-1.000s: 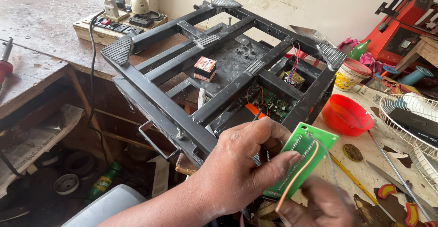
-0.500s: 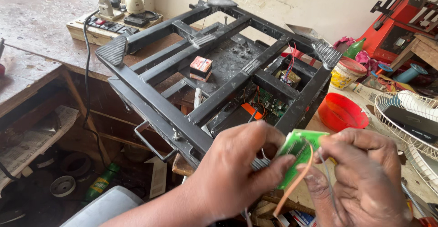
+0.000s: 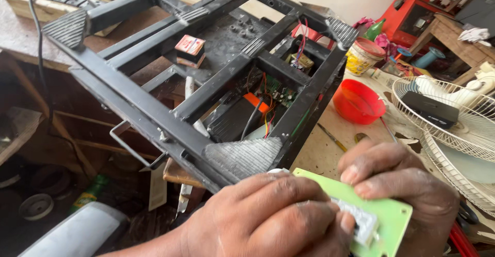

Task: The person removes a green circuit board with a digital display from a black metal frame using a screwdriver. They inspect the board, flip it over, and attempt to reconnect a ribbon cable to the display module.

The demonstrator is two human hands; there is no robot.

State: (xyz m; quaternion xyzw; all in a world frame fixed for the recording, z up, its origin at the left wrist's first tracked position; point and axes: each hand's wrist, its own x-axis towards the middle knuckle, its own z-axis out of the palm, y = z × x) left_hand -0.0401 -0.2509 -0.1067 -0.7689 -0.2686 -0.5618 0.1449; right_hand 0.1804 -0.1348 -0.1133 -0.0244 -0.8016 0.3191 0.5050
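A cluttered workshop counter (image 3: 330,154), stained and scratched, carries a large black metal frame (image 3: 206,81) lying tilted, with coloured wires (image 3: 265,115) and small electronic parts showing inside it. A small red and white box (image 3: 190,48) rests on one of the frame's bars. Beyond the frame stand a red plastic bowl (image 3: 358,102), a yellow tub with a red lid (image 3: 363,55) and a white fan grille (image 3: 454,128). At the near edge both hands are clamped on a light green circuit board (image 3: 384,218), held just in front of the frame's ribbed corner pad. The left hand (image 3: 268,221) covers the board's near side, fingers curled over a white part (image 3: 361,223) mounted on it. The right hand (image 3: 399,185) grips the far edge, fingertips pressed on top.
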